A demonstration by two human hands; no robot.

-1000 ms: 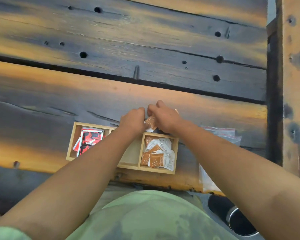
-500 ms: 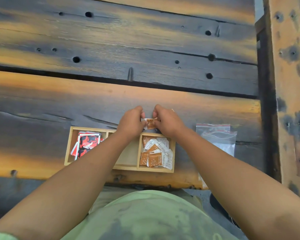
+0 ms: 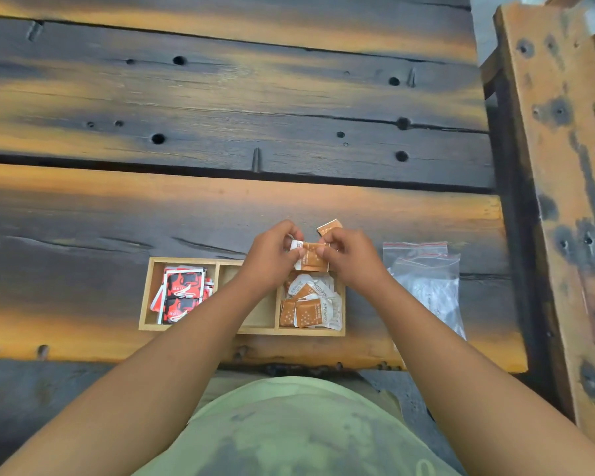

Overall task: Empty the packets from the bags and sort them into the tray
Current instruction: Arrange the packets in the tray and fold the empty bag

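Note:
A wooden tray (image 3: 145,305) with three compartments lies near the table's front edge. Red and black packets (image 3: 181,297) fill its left compartment, and orange and white packets (image 3: 310,305) fill the right one. The middle compartment is mostly hidden by my left forearm. My left hand (image 3: 272,257) and my right hand (image 3: 349,257) pinch a small stack of orange packets (image 3: 310,258) between them, just above the tray's far right corner. One more orange packet (image 3: 329,227) lies on the table behind my right hand.
Two clear zip bags with red seals (image 3: 426,280) lie to the right of the tray, reaching the table's front edge. A wooden bench or beam (image 3: 560,173) runs along the right side, across a dark gap. The plank tabletop (image 3: 220,108) stretches far behind the tray.
Both hands have lifted slightly off the table with the orange packets held between them, now turned flat toward me. The loose orange packet behind my right hand has come into view.

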